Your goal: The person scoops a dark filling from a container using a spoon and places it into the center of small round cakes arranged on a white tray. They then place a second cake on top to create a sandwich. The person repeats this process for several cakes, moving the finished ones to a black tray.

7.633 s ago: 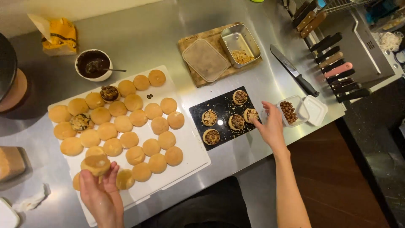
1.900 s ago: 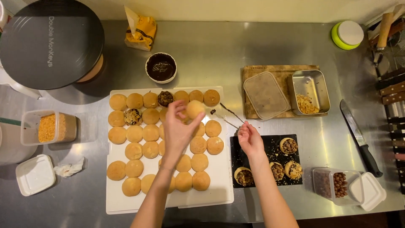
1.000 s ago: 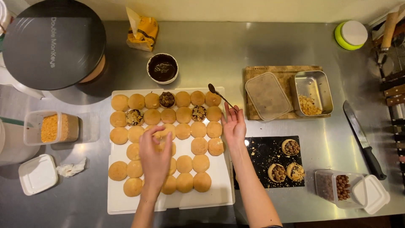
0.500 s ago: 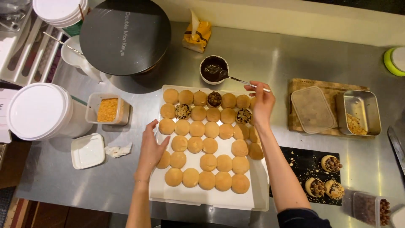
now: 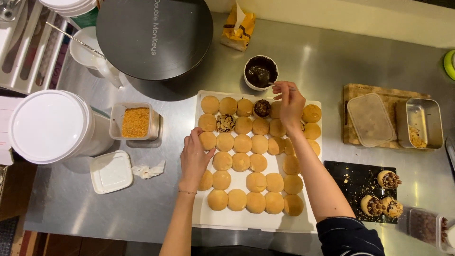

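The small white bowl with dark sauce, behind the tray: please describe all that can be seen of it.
The small white bowl is round, probably ceramic, and nearly full of glossy dark brown sauce. It stands upright on the steel counter, just behind the white tray. A spoon dips into the sauce; its handle runs to the right hand, which grips it.

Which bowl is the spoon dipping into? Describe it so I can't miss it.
Start at the white tray of round tan cookies. Just beyond its far edge sits a small white bowl of dark chocolate sauce, where the right hand holds the spoon. It is the only bowl with dark contents.
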